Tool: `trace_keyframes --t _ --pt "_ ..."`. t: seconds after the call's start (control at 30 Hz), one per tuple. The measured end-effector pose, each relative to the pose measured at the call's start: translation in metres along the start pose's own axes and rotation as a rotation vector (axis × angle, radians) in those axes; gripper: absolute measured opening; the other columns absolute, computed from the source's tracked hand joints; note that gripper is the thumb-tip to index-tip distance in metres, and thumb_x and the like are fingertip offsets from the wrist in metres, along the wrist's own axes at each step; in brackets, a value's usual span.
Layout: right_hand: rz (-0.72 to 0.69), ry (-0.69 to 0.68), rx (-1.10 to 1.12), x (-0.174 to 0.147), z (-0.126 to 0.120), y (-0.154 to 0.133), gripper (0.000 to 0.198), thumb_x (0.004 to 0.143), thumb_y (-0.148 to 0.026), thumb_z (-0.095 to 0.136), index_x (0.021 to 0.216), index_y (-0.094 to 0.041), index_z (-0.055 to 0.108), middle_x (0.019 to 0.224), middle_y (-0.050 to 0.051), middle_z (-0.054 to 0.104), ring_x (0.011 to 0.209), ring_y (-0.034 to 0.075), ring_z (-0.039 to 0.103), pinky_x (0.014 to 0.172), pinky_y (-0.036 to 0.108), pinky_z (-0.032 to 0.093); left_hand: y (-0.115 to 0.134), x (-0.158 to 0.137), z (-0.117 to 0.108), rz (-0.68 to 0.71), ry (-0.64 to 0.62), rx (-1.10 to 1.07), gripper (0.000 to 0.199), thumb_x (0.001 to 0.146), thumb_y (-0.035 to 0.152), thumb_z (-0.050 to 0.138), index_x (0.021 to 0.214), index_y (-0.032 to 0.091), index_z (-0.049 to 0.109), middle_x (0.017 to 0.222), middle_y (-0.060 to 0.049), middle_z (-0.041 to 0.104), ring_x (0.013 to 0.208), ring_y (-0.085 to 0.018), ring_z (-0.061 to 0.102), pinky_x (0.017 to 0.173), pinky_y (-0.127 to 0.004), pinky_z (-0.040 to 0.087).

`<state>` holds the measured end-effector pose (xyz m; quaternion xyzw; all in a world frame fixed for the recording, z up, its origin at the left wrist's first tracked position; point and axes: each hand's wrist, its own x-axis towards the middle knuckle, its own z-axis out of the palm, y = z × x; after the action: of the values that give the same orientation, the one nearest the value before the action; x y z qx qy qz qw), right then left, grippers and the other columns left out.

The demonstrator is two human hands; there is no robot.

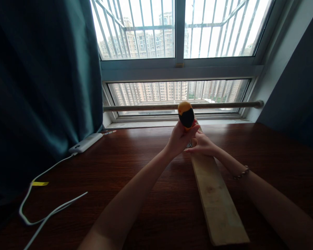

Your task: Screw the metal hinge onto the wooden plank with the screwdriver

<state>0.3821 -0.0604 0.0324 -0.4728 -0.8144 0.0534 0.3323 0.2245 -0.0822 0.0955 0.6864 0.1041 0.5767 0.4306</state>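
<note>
My left hand [182, 136] is closed around a tool with a thick, rounded yellow-and-black end [186, 114]. That end points up toward me; the lower part is hidden by my fingers, so its exact kind does not show. My right hand [202, 143] rests at the far part of a long pale wooden board [219, 198], its thumb and fingers curved around something small and shiny [189, 144] below the tool. What that shiny piece is cannot be made out. Both hands are close together over the board, which lies flat and runs toward me.
The board lies on a dark reddish-brown wooden tabletop [146, 173]. On the left are a white power strip [86, 143], its white cable [53, 211] and a yellow strip [40, 183]. A dark teal curtain [47, 76] hangs there. Behind are a horizontal rail [146, 108] and a barred window.
</note>
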Motion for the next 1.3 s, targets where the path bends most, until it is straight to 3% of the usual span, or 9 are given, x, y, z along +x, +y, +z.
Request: trace_keyframes --t 0.23,0.47,0.53,0.73,0.93,1.0,1.17,1.3 --pt "0.019 -0.006 0.021 0.000 -0.002 -0.004 0.069 0.056 -0.046 0.076 0.114 -0.017 0.053 0.116 0.011 0.054 0.111 0.031 0.046 0.093 0.046 0.038 -0.002 0.014 0.004 -0.057 0.034 -0.014 0.027 0.071 0.037 0.064 0.081 0.018 0.048 0.067 0.004 0.049 0.057 -0.007 0.044 0.055 -0.022 0.039" --pt "-0.003 -0.001 0.018 0.001 -0.001 -0.003 0.061 0.055 -0.044 0.077 0.105 -0.017 0.056 0.107 0.010 0.056 0.103 0.030 0.049 0.089 0.044 0.041 -0.009 0.051 0.018 -0.166 -0.156 -0.116 0.027 0.065 0.032 0.070 0.072 0.015 0.050 0.056 0.005 0.045 0.047 -0.005 0.040 0.046 -0.021 0.033" --pt "-0.009 0.004 0.022 0.001 0.000 -0.003 0.061 0.055 -0.044 0.077 0.106 -0.018 0.056 0.107 0.009 0.056 0.103 0.030 0.049 0.088 0.044 0.041 -0.012 0.055 0.022 -0.193 -0.151 -0.156 0.029 0.062 0.033 0.072 0.071 0.015 0.051 0.053 0.007 0.042 0.045 -0.004 0.037 0.043 -0.020 0.030" --pt "-0.016 0.033 -0.014 0.000 -0.002 -0.005 0.061 0.054 -0.045 0.077 0.105 -0.018 0.056 0.105 0.009 0.058 0.102 0.031 0.050 0.087 0.045 0.042 -0.010 0.048 0.026 -0.168 -0.109 -0.105 0.030 0.062 0.037 0.073 0.073 0.015 0.055 0.048 0.008 0.040 0.043 -0.004 0.036 0.042 -0.021 0.030" --pt "-0.065 0.001 -0.048 0.000 -0.003 -0.006 0.054 0.060 -0.045 0.073 0.106 -0.018 0.058 0.106 0.009 0.059 0.106 0.032 0.049 0.091 0.045 0.039 0.000 0.036 0.023 -0.205 -0.300 -0.063 0.026 0.067 0.036 0.069 0.077 0.015 0.057 0.056 0.005 0.044 0.049 -0.005 0.040 0.047 -0.021 0.033" --pt "-0.034 0.012 -0.058 0.000 -0.003 -0.005 0.059 0.058 -0.045 0.074 0.106 -0.017 0.057 0.107 0.010 0.058 0.106 0.033 0.049 0.090 0.045 0.040 -0.001 0.037 0.022 -0.193 -0.291 -0.068 0.025 0.068 0.036 0.068 0.077 0.015 0.056 0.057 0.005 0.044 0.050 -0.006 0.041 0.049 -0.021 0.034" --pt "0.006 0.009 -0.027 0.001 -0.001 -0.003 0.063 0.055 -0.046 0.075 0.107 -0.017 0.055 0.110 0.011 0.057 0.104 0.031 0.049 0.087 0.044 0.042 -0.005 0.044 0.012 -0.047 -0.146 0.170 0.022 0.069 0.034 0.067 0.080 0.015 0.061 0.072 0.000 0.054 0.067 -0.011 0.050 0.061 -0.023 0.040" --pt "0.002 0.006 -0.006 0.001 -0.002 -0.004 0.061 0.055 -0.044 0.076 0.107 -0.018 0.056 0.110 0.010 0.057 0.107 0.030 0.048 0.089 0.043 0.040 -0.001 0.047 0.003 0.001 -0.172 0.346 0.029 0.060 0.034 0.074 0.079 0.015 0.064 0.081 -0.004 0.061 0.073 -0.015 0.054 0.064 -0.026 0.042"
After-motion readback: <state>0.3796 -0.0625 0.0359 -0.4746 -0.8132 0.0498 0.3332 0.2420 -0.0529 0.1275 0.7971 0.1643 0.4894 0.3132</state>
